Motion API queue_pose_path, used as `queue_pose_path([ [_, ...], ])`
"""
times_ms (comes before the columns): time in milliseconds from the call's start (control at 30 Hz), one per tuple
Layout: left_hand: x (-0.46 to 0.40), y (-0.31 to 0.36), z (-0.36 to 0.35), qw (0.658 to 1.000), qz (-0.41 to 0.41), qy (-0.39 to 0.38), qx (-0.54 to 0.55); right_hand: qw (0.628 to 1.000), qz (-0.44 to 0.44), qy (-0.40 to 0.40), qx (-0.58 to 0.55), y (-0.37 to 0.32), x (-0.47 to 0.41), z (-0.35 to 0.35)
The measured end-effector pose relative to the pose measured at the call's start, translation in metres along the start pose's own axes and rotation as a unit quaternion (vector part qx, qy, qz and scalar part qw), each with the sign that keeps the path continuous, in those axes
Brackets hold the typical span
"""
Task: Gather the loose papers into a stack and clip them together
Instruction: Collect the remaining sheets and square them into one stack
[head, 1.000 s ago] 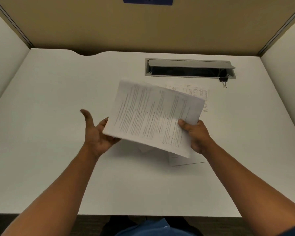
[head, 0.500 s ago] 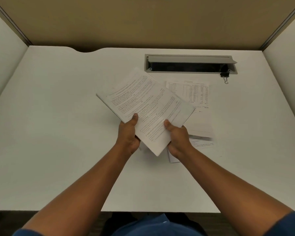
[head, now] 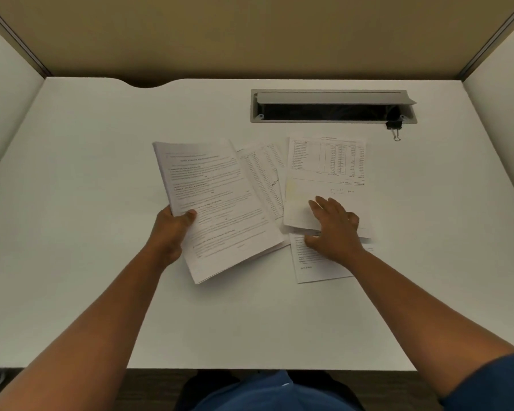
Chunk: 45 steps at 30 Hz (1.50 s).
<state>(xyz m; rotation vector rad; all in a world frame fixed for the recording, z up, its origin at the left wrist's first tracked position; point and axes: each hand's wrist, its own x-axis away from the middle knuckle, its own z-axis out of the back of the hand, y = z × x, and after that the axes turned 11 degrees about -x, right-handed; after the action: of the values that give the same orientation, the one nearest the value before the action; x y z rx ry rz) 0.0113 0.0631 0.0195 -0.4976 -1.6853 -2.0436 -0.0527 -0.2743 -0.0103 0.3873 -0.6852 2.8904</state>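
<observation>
My left hand [head: 172, 229] grips a stack of printed papers [head: 220, 203] by its left edge, thumb on top, just above the white desk [head: 72, 203]. To its right lies a sheet with a table [head: 327, 164], and my right hand [head: 334, 229] rests flat on its lower part with the fingers spread. A text sheet [head: 312, 265] sticks out from under that hand toward me. Another table sheet [head: 264, 167] shows between the stack and the right sheet. A black binder clip [head: 394, 128] lies at the back right, apart from both hands.
A grey cable tray [head: 333, 106] with its lid open is set into the desk at the back right, right behind the clip. Partition walls close the desk in on the left, back and right. The desk's front edge runs just before my body.
My right hand has let go of the stack and moved right onto the table sheet. My left hand now holds the stack alone, turned more upright and shifted left.
</observation>
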Motion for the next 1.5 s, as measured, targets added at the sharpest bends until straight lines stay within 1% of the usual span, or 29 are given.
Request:
queue_pose_path([
  [100, -0.003, 0.002, 0.006, 0.999, 0.015, -0.018, -0.024, 0.999, -0.002, -0.008, 0.036, 0.003, -0.002, -0.006],
  [200, -0.002, 0.004, 0.009, 0.998, 0.031, -0.05, -0.031, 0.999, 0.015, 0.02, 0.025, 0.005, -0.003, -0.012],
  [267, -0.001, 0.004, 0.01, 0.997, 0.035, -0.063, -0.031, 0.997, 0.023, 0.071, -0.029, 0.005, -0.004, -0.012],
  [333, 0.0, 0.003, 0.008, 0.996, 0.038, -0.07, -0.029, 0.985, 0.048, 0.14, -0.09, -0.001, -0.003, -0.011],
  [400, 0.001, 0.002, 0.007, 0.996, 0.04, -0.076, -0.03, 0.973, 0.094, 0.182, -0.104, -0.016, -0.001, -0.008],
  [433, 0.002, 0.001, 0.005, 0.996, 0.04, -0.08, -0.027, 0.968, 0.122, 0.189, -0.108, -0.026, 0.001, -0.006],
  [533, 0.004, -0.002, -0.002, 0.994, 0.049, -0.092, -0.015, 0.953, 0.208, 0.17, -0.138, -0.057, 0.007, -0.006],
  [600, 0.007, -0.002, -0.007, 0.994, 0.053, -0.101, 0.002, 0.947, 0.265, 0.134, -0.127, -0.069, 0.012, -0.014],
  [667, 0.01, -0.002, -0.013, 0.993, 0.055, -0.107, 0.022, 0.942, 0.303, 0.099, -0.105, -0.074, 0.015, -0.025],
  [833, 0.015, -0.003, -0.02, 0.991, 0.049, -0.115, 0.051, 0.941, 0.333, 0.026, -0.057, -0.081, 0.028, -0.041],
  [933, 0.02, -0.001, -0.021, 0.99, 0.043, -0.118, 0.062, 0.948, 0.313, -0.037, -0.036, -0.087, 0.036, -0.037],
  [1000, 0.022, -0.001, -0.021, 0.989, 0.047, -0.121, 0.065, 0.948, 0.31, -0.073, 0.006, -0.087, 0.038, -0.035],
  [1100, 0.024, -0.003, -0.02, 0.988, 0.053, -0.124, 0.079, 0.932, 0.353, -0.074, 0.047, -0.086, 0.036, -0.037],
  [1133, 0.025, -0.002, -0.02, 0.987, 0.054, -0.126, 0.082, 0.926, 0.371, -0.065, 0.04, -0.086, 0.035, -0.039],
  [1233, 0.024, -0.003, -0.018, 0.986, 0.058, -0.129, 0.09, 0.912, 0.41, -0.001, -0.013, -0.086, 0.034, -0.043],
  [1333, 0.025, -0.002, -0.019, 0.984, 0.065, -0.113, 0.122, 0.899, 0.436, 0.024, -0.024, -0.088, 0.035, -0.044],
  [1433, 0.022, 0.002, -0.017, 0.969, 0.051, -0.168, 0.173, 0.89, 0.456, 0.018, -0.006, -0.085, 0.035, -0.046],
  [1467, 0.023, 0.003, -0.017, 0.966, 0.049, -0.179, 0.182, 0.889, 0.458, 0.017, 0.002, -0.084, 0.035, -0.048],
  [1500, 0.026, 0.004, -0.017, 0.969, 0.041, -0.175, 0.168, 0.889, 0.458, 0.018, 0.01, -0.083, 0.034, -0.049],
])
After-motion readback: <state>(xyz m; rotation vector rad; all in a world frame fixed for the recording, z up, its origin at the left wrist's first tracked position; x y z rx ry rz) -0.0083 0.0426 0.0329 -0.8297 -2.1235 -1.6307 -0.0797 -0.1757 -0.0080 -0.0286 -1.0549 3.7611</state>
